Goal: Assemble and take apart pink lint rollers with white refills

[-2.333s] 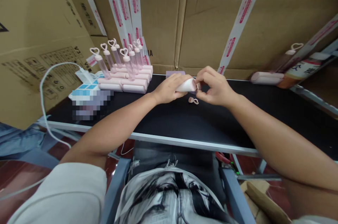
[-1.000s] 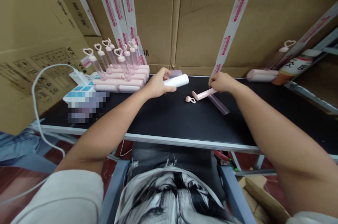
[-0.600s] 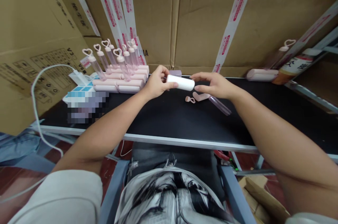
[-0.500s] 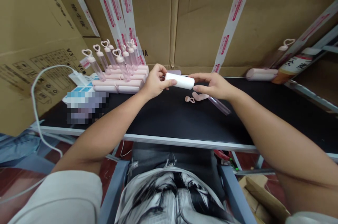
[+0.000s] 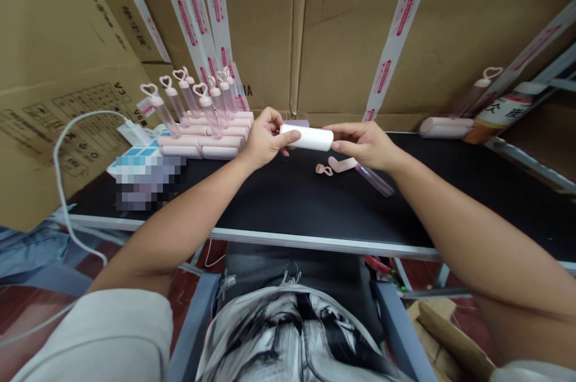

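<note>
A white roll (image 5: 310, 137), smooth and cylindrical, is held nearly level above the black table (image 5: 279, 202). My left hand (image 5: 265, 139) is closed round its left end, thumb along the front. At the right end, the thumb and fingers of my right hand (image 5: 362, 145) pinch the roll's edge. Beneath my right hand lie a pink bent piece (image 5: 341, 165), a small pink heart-topped cap (image 5: 323, 170) and a clear tube (image 5: 374, 180). A pale purple piece (image 5: 296, 123) shows partly behind the roll.
Several pink rollers (image 5: 222, 142) with clear, heart-topped handles (image 5: 168, 115) stand at the left. Beside them are a white-and-blue box (image 5: 135, 154) and a white cable (image 5: 60, 148). Another pink roller (image 5: 445, 127) and a bottle (image 5: 506, 111) sit at the far right, before a cardboard wall (image 5: 342, 40).
My right hand's fingertips have closed in on the right end of the white roll. The roll has shifted very slightly; the things on the table are unchanged.
</note>
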`<state>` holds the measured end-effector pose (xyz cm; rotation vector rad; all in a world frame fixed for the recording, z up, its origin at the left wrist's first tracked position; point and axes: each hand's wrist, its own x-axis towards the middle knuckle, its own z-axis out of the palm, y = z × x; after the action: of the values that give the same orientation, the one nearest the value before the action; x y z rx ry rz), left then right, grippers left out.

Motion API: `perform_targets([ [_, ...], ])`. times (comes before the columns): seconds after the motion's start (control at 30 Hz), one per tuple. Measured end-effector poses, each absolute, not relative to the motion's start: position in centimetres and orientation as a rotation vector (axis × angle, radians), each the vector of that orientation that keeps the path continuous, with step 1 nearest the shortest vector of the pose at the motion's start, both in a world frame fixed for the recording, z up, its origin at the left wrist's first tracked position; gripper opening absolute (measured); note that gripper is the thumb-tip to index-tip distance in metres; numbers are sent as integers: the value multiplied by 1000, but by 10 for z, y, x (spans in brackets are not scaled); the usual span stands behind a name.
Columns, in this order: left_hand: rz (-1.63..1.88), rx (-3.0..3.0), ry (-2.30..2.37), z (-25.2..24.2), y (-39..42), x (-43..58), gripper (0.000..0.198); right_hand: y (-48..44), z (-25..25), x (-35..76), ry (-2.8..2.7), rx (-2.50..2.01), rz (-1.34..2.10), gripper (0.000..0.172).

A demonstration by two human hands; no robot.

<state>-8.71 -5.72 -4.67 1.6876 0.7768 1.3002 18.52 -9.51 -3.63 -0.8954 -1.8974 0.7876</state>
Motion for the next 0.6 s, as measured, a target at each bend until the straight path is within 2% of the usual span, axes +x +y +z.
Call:
perform_targets([
  [0.17, 1221, 1738, 866, -44, -56, -93, 74, -90, -42, 181, -1908, -914, 759, 43],
  [0.37, 663, 1920, 1199, -37, -57, -108, 69, -92, -44, 181, -2085, -1049, 639, 38],
  [0.6, 403, 2041, 1324, -36, -56, -116, 52, -97, -45, 173, -2264, -1100, 584, 41],
])
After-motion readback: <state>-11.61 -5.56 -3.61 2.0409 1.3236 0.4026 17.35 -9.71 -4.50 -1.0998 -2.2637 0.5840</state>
